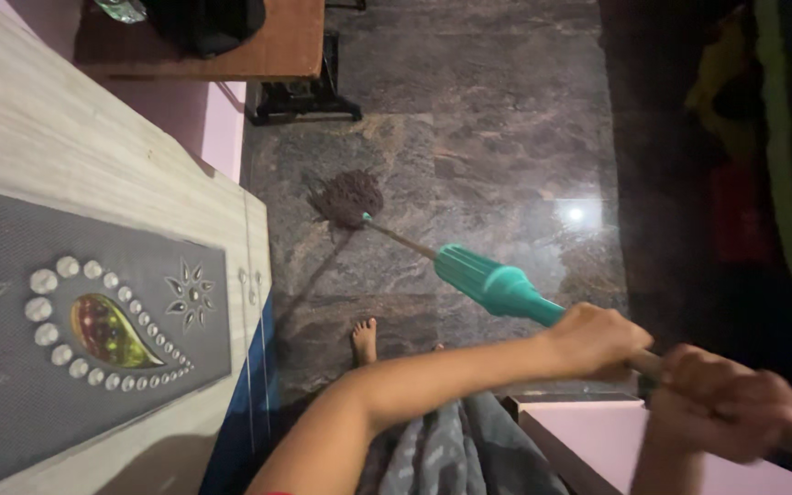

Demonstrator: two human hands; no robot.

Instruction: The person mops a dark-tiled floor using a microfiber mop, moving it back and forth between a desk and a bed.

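I have both hands on a mop [469,275]. My left hand [598,341] is clenched around the pole just behind the teal plastic sleeve [492,282], and my right hand [731,403] grips the wooden handle further back, near the lower right corner of the view; the two hands are close together on the pole but not touching. The pole runs at a slant from my hands away to the dark stringy mop head [347,198], which rests on the floor [506,137]. The floor is dark polished stone, and a small bright light reflects off it to the right of the pole. One bare foot [365,340] stands on the stone below the mop head, beside a pale wooden cabinet [93,165] along the left. The cabinet carries a grey panel [11,367] with a jewelled teardrop ornament. At the top, a brown table [268,41] on a black metal frame stands well apart from the mop head.
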